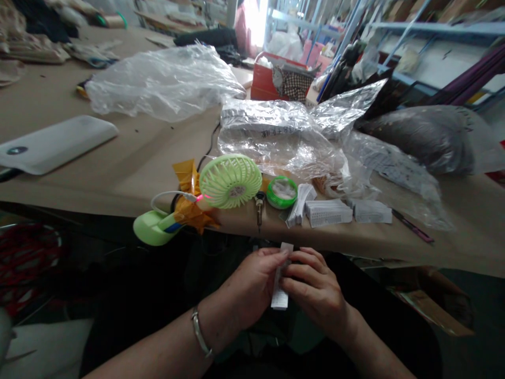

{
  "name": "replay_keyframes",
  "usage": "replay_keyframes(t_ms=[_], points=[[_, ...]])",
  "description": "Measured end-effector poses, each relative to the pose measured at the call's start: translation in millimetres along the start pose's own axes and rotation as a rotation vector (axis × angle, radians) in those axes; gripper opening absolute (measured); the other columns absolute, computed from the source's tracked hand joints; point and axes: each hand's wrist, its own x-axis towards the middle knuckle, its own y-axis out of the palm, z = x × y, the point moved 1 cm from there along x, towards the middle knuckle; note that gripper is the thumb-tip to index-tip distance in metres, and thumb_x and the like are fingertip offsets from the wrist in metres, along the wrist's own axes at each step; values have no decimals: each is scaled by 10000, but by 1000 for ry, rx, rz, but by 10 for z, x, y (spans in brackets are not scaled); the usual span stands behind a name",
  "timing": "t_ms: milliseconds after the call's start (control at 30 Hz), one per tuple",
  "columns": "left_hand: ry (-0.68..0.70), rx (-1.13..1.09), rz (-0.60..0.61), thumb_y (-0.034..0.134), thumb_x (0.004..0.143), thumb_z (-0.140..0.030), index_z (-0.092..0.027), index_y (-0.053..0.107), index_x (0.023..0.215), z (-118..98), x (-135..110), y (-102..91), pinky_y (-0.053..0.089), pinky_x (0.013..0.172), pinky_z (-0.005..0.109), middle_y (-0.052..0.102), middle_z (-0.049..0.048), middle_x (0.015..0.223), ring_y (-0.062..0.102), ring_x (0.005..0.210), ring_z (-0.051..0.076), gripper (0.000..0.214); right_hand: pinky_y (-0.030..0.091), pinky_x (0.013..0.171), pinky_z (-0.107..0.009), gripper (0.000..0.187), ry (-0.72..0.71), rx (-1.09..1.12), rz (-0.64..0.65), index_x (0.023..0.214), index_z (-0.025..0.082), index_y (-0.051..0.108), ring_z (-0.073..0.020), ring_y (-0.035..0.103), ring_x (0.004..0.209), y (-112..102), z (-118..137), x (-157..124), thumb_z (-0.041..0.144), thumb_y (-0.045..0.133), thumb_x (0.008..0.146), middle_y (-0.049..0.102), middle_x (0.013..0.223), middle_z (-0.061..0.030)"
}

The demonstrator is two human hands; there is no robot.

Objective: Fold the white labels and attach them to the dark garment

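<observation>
Before the near edge of the brown-covered table [130,152], pinches a narrow white slip [280,300] between the fingers of left hand [252,287] and right hand [317,289]. Across that surface, faces paper stacks [329,212], a green fan [231,181] and crumpled clear plastic [158,79]; farther back, looks toward blue shelving [453,27].

At the front edge of the brown worktop [158,139], a pale-green fan [231,181] with orange tape [197,217] about its stem. Off to the left, a flat white case [59,143]; farther back, a clear plastic bag [161,81] and, to its right, a red box [261,80] with checked cloth [294,84]. Far right, a bulging bag [426,134] before blue shelving [453,28].
</observation>
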Motion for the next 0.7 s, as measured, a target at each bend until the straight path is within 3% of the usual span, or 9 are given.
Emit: replay_keyframes(t_ms=[233, 333, 467, 567, 700], points=[[-3, 41, -45, 702, 688, -175, -80, 678, 764, 14, 16, -40, 413, 502, 162, 656, 50, 667, 579, 545, 81, 124, 448, 943, -447, 249, 39, 26, 17, 1089, 211, 597, -225, 554, 1070, 6, 22, -37, 119, 557, 861, 674, 985, -47], [-57, 137, -125, 665, 759, -238, -95, 650, 863, 7, -3, -87, 487, 567, 226, 676, 68, 705, 626, 593, 129, 178, 474, 909, -466, 358, 105, -48, -79, 1208, 203, 517, -257, 519, 1120, -189, -153, -137, 143, 565, 858, 632, 1076, -84], [-72, 227, -205, 643, 789, -286, -101, 613, 896, 19, 24, -166, 518, 602, 265, 692, 73, 720, 644, 607, 146, 215, 421, 937, -526, 400, 360, -458, -265, 1280, 189, 461, -298, 485, 1145, -592, -590, -352, 288, 523, 897, 565, 1150, -132], [-92, 231, -214, 643, 791, -281, -104, 596, 890, 49, 58, -178, 520, 590, 263, 693, 68, 700, 657, 612, 158, 209, 363, 954, -577, 577, 506, -738, -151, 1320, 129, 427, -367, 412, 1202, -756, -869, -517, 506, 470, 886, 495, 1266, -194], [-99, 233, -227, 649, 784, -254, -101, 592, 884, 66, 61, -163, 518, 572, 256, 692, 68, 682, 663, 605, 163, 191, 362, 950, -551, 485, 518, -776, -17, 1265, 154, 497, -349, 436, 1193, -773, -1005, -673, 481, 407, 918, 534, 1260, -158]])
